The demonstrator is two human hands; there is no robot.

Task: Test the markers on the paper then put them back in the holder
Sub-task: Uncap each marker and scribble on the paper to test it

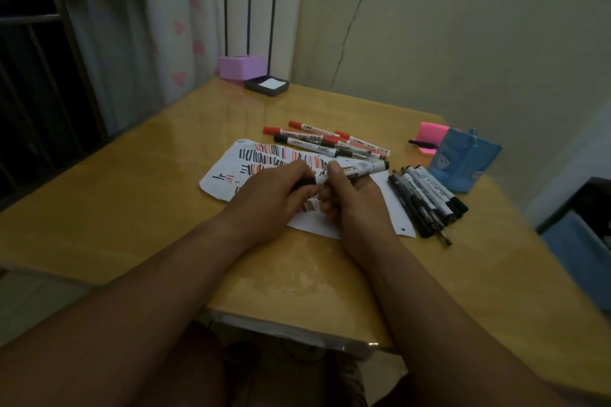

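L hand (pixel 274 198) pinches marker (pixel 363 170) cap, R hand (pixel 350 201) grips barrel, over paper (pixel 216 184).

Left hand (pixel 264 200) and right hand (pixel 352 205) were bare, both forearms (pixel 148 301) were uncovered to the frame's edge, fingers (pixel 305 191) had short nails, lap (pixel 198 367) under the bench (pixel 297 287) wore dark cloth, too dim to tell more

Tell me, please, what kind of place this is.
Probably a room in a home, not certain. A glossy wooden table stands in a corner by a cracked wall, a curtain with pink hearts hangs behind it, and markers and sticky notes lie on the table.
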